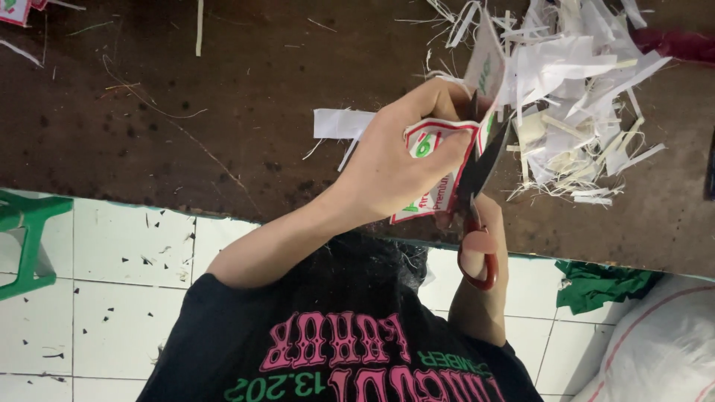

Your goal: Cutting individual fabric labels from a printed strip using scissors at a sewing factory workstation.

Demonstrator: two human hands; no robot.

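The left hand [395,160] is gripping a printed paper label [436,167], white with a red border and green marks, its fingers curled over the top edge and pinching the sheet so that it is bending upward. The right hand [484,246] is sitting just below the label, with fingers threaded through the red loops of a pair of scissors [477,201]; how tightly that hand is closing cannot be told, since the label and blades are covering most of it. The dark blades are running up along the label's right edge and touching the paper, with a cut strip of the label rising above them. Both hands are working over a dark brown table [186,112], with the label hovering near the table's front edge. To the right of the label, a loose heap of white paper scraps [581,89] is lying on the table, close beside the scissor blades. To the left of the label, a single white paper strip [339,123] is lying flat, partly hidden behind the left hand. Below the label, past the table's edge, a white tiled floor [126,298] is showing, and a green stool [30,238] is standing far to the left of it.
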